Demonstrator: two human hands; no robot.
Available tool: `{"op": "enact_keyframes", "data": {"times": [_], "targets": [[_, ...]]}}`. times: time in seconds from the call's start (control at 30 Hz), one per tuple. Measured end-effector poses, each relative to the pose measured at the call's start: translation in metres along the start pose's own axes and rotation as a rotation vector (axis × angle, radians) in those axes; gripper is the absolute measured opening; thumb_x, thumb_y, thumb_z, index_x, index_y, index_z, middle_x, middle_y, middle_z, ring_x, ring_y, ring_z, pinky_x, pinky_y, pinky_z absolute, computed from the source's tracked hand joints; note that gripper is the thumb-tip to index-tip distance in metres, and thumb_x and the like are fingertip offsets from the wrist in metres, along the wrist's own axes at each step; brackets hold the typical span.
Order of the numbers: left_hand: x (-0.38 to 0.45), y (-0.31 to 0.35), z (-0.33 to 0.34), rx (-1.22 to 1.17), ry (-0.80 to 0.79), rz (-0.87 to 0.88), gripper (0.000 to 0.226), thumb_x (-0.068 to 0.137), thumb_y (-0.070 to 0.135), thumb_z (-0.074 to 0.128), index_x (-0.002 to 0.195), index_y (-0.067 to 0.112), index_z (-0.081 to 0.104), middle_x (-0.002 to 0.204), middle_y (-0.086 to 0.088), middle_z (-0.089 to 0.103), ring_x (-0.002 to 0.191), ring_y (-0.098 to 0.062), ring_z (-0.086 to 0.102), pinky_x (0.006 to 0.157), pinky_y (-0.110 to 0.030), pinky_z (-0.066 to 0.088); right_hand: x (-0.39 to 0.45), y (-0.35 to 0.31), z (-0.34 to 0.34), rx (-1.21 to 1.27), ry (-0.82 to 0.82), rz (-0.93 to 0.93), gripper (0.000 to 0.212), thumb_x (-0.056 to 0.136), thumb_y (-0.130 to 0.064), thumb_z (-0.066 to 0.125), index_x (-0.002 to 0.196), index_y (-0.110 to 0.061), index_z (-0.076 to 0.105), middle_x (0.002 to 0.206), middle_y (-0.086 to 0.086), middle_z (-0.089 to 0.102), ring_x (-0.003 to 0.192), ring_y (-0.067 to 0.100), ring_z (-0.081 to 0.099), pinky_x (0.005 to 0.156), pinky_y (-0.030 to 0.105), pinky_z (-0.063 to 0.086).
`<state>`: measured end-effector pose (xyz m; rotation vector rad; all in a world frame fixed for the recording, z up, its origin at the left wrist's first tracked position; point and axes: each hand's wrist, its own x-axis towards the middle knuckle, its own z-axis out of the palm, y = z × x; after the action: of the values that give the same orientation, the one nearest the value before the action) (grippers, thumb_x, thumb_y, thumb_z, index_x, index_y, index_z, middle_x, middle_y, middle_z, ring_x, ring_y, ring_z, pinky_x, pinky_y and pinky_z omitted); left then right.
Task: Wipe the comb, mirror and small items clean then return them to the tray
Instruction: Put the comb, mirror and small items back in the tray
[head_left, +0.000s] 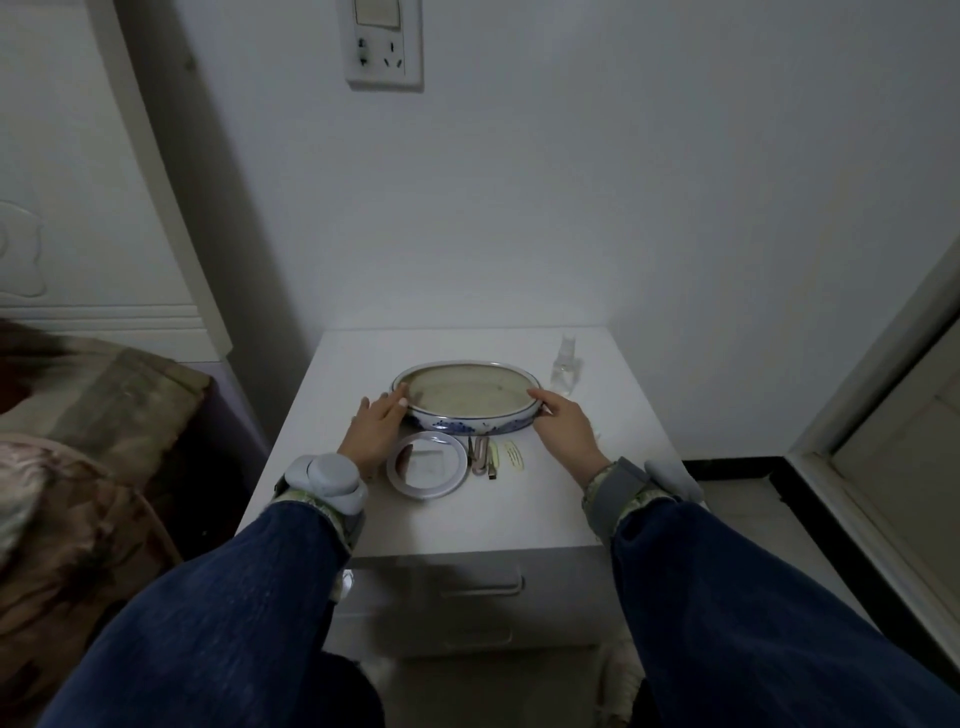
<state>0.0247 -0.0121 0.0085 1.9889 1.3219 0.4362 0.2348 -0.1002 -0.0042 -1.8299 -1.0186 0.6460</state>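
**Both hands on the empty tray, items laid out in front**

Head view: oval blue-and-white tray (470, 421) sits mid-nightstand (597, 493), nothing in it. Left hand (375, 427) holds the tray's left end, thumb on the rim, fingers lying along the outer wall. Right hand (563, 422) holds the right end, thumb along the rim; its fingers are hidden behind the tray, so the curl cannot be told for sure. Both read as a light grasp on the tray.

Round mirror (426, 466) lies flat just in front of the tray, near the left wrist. Hair clips (482, 455) sit just right of the mirror, and a small pale oval item (513, 455) beside them. Comb: cannot pick one out for certain, low light. Clear spray bottle (565, 366) stands beside the tray's right end. No cloth in sight.

Step, as I judge it: tray emptied and being set in place or adjusted, wiping not visibly begun. Next move likely calls for letting go of the tray, fetching a cloth, and lifting the mirror by its edge so the glass is not smudged.
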Motion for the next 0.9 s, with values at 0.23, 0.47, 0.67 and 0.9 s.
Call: {"op": "enact_keyframes", "data": {"times": [0.23,0.47,0.67,0.9], "targets": [[-0.011,-0.022,-0.015,0.006,0.287,-0.223,0.045,0.092,0.037,0.054,0.122,0.003,0.048,0.112,-0.015,0.061,0.104,-0.032,0.057,0.085,-0.034,0.043,-0.010,0.013,-0.005,0.039,0.137,-0.018,0.039,0.089,0.009,0.041,0.124,-0.001,0.056,0.127,0.015,0.057,0.119,0.027,0.051,0.084,0.007,0.029],[-0.027,-0.019,-0.016,0.070,0.174,-0.251,0.027,0.077,0.025,0.059,0.058,0.006,0.061,0.061,-0.012,0.068,0.071,-0.027,0.067,0.072,-0.033,0.052,-0.010,0.014,-0.002,0.086,0.161,0.024,0.028,0.088,0.005,0.044,0.109,0.001,0.062,0.107,0.023,0.064,0.102,0.035,0.060,0.094,0.044,0.047],[-0.028,-0.020,-0.026,0.097,0.238,-0.288,0.033,0.081,0.037,0.061,0.069,0.007,0.067,0.069,-0.010,0.068,0.074,-0.027,0.065,0.070,-0.033,0.050,-0.007,0.013,-0.001,0.096,0.175,0.030,0.026,0.087,0.004,0.043,0.105,0.001,0.063,0.101,0.023,0.064,0.094,0.034,0.061,0.091,0.048,0.048],[-0.003,0.002,-0.027,0.067,0.370,0.054,0.022,0.081,0.027,0.063,0.069,0.009,0.058,0.078,-0.024,0.064,0.072,-0.028,0.056,0.069,-0.041,0.045,-0.003,0.010,0.001,0.087,0.185,0.025,0.024,0.090,-0.002,0.043,0.102,-0.002,0.063,0.102,0.018,0.065,0.096,0.033,0.061,0.089,0.046,0.049]]}}
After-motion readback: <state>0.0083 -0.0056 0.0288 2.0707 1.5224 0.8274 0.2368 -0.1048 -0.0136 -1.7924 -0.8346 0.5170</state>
